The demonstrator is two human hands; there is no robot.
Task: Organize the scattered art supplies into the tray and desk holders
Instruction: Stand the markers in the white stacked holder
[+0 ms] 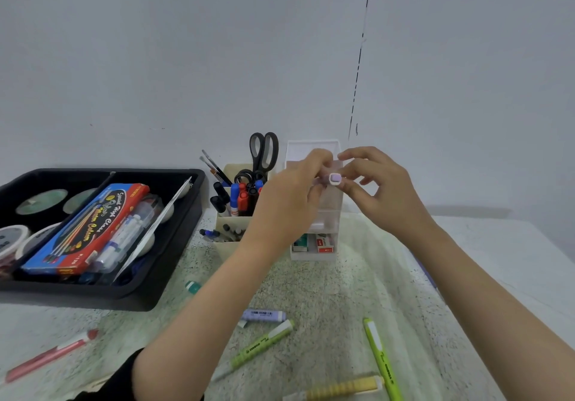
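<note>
**Lilac marker held up in both hands**

The left hand [295, 189] and right hand [382, 189] both pinch a small white-cased, lilac-ended marker [334, 179], raised before the clear plastic drawer unit [314, 152]. A lime-green highlighter [264, 343] lies on the speckled table [326, 291], near the black plastic tray [149, 298].

Both hands are raised and meet at the middle of the view. The left hand [291, 192] has its back to the camera and its fingers curled round a lilac-ended pen [334, 179], while the right hand [384, 189] pinches the same pen's end between thumb and forefinger (its other fingers loosely bent and fanned apart). The left forearm [199, 316] rises bare from a dark sleeve [124, 379] at the lower edge, and the right forearm [485, 291] comes in bare from the lower right corner, the two converging towards the wrists.
</note>
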